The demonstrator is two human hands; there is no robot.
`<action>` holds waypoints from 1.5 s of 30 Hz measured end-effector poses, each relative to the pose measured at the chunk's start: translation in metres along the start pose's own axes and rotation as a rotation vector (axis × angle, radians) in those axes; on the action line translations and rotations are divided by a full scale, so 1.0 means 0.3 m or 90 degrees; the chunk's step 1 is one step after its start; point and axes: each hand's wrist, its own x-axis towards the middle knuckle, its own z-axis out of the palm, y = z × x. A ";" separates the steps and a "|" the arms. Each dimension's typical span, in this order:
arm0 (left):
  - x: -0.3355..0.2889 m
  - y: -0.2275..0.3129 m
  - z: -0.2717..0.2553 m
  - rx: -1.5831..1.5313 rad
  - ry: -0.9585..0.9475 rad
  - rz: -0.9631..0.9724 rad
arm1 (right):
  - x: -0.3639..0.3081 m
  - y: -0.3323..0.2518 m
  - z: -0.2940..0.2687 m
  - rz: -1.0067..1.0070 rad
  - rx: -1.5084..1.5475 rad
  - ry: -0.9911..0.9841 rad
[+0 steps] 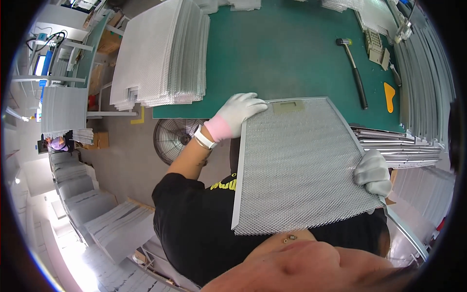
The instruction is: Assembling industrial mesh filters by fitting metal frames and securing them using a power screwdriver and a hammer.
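A silver metal mesh filter panel (301, 165) is tilted in front of my body. Thin metal framing edges its left, far and right sides, while the near edge shows bare mesh. A small beige handle plate (288, 107) sits by its far edge. My left hand (241, 113), in a white glove with a pink cuff, grips the far left corner. Closed round the right edge is my gloved right hand (373, 173). From below that hand a metal strip (406, 232) slants to the lower right; I cannot tell whether it belongs to the same frame.
On the green table (277, 53) stand stacked mesh sheets (160, 53). A mallet (356, 73), an orange-yellow tool (389, 97) and beige plates (375, 48) lie to the right. Metal strips (399, 146) are bundled beside the panel. A floor fan (177, 141) stands at the left.
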 end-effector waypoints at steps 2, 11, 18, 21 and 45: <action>0.005 -0.025 0.017 -0.004 -0.006 0.026 | -0.014 -0.018 -0.004 0.014 -0.004 -0.012; 0.021 -0.046 0.070 -0.078 0.060 0.043 | -0.039 -0.038 -0.048 0.058 0.003 -0.074; -0.034 0.088 0.006 -0.363 0.370 0.176 | 0.128 0.007 -0.041 0.120 -0.063 -0.008; -0.042 0.187 -0.205 -0.380 0.416 0.478 | 0.220 0.147 -0.004 0.118 -0.083 0.082; 0.228 0.131 -0.345 -0.170 0.873 -0.003 | -0.208 0.487 0.315 0.120 -0.754 -0.056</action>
